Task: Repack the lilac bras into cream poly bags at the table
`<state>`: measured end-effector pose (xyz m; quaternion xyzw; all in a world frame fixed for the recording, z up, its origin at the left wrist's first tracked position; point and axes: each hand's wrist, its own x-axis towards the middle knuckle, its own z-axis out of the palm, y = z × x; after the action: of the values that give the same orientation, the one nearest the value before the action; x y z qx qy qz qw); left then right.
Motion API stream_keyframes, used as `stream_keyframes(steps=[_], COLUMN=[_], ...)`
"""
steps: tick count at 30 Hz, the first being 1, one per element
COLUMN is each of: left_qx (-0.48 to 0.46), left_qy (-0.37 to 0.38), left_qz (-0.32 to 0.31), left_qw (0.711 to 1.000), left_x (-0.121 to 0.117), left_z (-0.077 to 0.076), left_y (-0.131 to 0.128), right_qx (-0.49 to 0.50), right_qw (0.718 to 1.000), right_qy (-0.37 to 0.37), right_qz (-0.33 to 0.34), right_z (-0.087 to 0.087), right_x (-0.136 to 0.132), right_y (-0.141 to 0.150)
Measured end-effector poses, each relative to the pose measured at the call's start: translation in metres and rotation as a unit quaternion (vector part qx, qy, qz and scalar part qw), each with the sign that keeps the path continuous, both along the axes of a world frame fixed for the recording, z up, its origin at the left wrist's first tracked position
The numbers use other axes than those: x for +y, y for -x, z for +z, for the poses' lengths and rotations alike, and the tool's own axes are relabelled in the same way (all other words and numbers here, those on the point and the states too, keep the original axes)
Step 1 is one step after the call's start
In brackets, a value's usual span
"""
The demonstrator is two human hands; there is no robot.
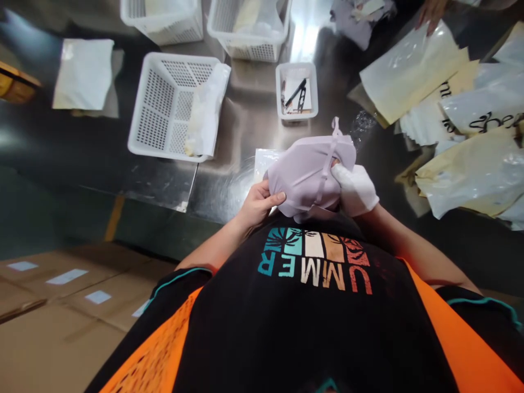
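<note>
A pale lilac bra (305,172) with a thin strap is held up close in front of my torso. My bare left hand (260,203) pinches its left edge, thumb on top. On the other side my right hand (355,190), in a white glove, grips the fabric near the strap; its bare fingertip shows there. Behind the bra, partly covered by it, a clear plastic bag (265,158) lies on the metal table (241,123).
A small white basket (280,106) with tools stands just beyond. Larger white baskets (137,128) are at the left and back. Packed bags (470,169) pile up at right, near another person's hand (432,13). Cardboard boxes (53,338) sit lower left.
</note>
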<state>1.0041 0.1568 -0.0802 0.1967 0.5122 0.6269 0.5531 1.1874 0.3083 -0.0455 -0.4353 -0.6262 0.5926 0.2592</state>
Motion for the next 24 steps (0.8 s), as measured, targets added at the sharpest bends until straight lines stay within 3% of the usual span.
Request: stream_keyframes(steps=[3, 6, 9, 12, 17, 19, 24], left_qx=[0.019, -0.001, -0.042, -0.013, 0.09, 0.083, 0.006], left_qy=[0.028, 0.061, 0.063, 0.061, 0.038, 0.032, 0.062], left_qz=[-0.017, -0.025, 0.034, 0.072, -0.009, -0.027, -0.003], left_qw=[0.999, 0.998, 0.997, 0.995, 0.995, 0.996, 0.998], left_x=[0.0, 0.005, 0.013, 0.017, 0.015, 0.014, 0.007], left_z=[-0.006, -0.014, -0.018, -0.017, -0.018, -0.021, -0.024], left_y=[0.004, 0.0, -0.011, -0.019, -0.02, -0.019, -0.015], right_qx=[0.007, -0.006, -0.037, -0.076, -0.169, -0.19, -0.149], right_qw=[1.0, 0.998, 0.991, 0.984, 0.951, 0.947, 0.951], right_qy=[-0.019, -0.046, -0.073, -0.133, -0.219, -0.226, -0.268], right_qz=[0.001, 0.048, 0.105, 0.09, 0.138, 0.124, 0.048], right_z=[-0.001, -0.004, -0.006, -0.007, -0.018, -0.026, -0.035], right_x=[-0.004, -0.009, -0.01, -0.005, 0.006, 0.009, 0.012], right_y=[-0.001, 0.0, 0.006, 0.015, 0.025, 0.024, 0.015])
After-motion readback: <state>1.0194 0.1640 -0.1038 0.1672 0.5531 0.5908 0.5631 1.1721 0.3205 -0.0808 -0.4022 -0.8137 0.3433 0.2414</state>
